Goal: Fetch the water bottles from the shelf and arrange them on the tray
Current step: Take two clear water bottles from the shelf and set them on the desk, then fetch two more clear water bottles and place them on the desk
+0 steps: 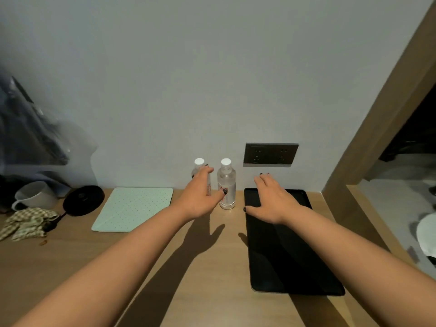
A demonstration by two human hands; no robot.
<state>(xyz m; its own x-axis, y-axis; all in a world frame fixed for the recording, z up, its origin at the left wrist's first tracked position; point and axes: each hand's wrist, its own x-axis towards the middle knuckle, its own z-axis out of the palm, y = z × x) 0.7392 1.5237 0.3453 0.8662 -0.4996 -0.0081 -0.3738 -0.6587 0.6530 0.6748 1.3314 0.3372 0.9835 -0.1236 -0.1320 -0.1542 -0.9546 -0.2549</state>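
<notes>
Two clear water bottles with white caps stand upright on the wooden shelf against the wall. The left bottle (199,164) is partly hidden behind my left hand (200,197), whose fingers are spread in front of it without closing. Its thumb reaches across the lower part of the right bottle (227,182). A black rectangular tray (287,256) lies flat to the right of the bottles. My right hand (271,200) hovers open, palm down, over the tray's far end.
A pale green dotted tablet case (134,208) lies left of the bottles. Further left are a black round kettle base (83,200), a white mug (35,195) and a checked cloth (26,223). A dark wall socket (270,154) sits above the tray. A wooden frame (377,128) borders the right.
</notes>
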